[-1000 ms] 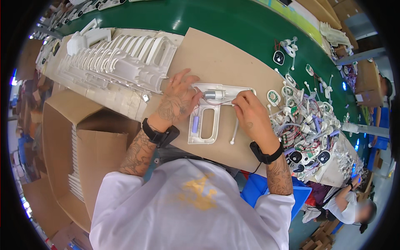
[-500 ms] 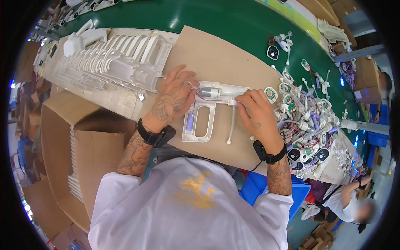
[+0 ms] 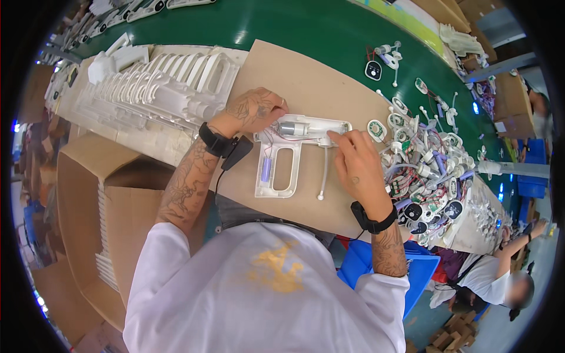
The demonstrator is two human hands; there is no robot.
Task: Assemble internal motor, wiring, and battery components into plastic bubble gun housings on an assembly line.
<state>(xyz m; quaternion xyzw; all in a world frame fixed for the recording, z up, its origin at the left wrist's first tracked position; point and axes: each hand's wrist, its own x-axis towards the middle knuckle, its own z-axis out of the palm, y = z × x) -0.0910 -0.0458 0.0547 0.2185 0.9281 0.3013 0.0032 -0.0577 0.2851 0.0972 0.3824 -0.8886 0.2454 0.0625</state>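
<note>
A white plastic handle-shaped housing half (image 3: 299, 176) lies on brown cardboard in front of me, its inner side up. Inside it sit a silver cylindrical motor (image 3: 288, 128), thin red and dark wires and a purple battery cell (image 3: 266, 169) in the grip. A thin white tube (image 3: 323, 176) hangs from its right end. My left hand (image 3: 257, 110) is closed at the housing's upper left end; what its fingertips pinch is hidden. My right hand (image 3: 358, 162) grips the housing's right end with thumb and fingers, beside the tube's joint.
Stacked white housing shells (image 3: 159, 88) stand at the left. On the right is a heap of wired pump parts (image 3: 429, 170). A green work surface (image 3: 294, 29) runs behind the cardboard sheet (image 3: 276, 65). An open carton (image 3: 138, 206) stands at lower left; another person (image 3: 488, 279) is at far right.
My left hand has gone from spread fingers over the housing's left end to a closed pinch at its upper edge. The right hand keeps its place at the right end.
</note>
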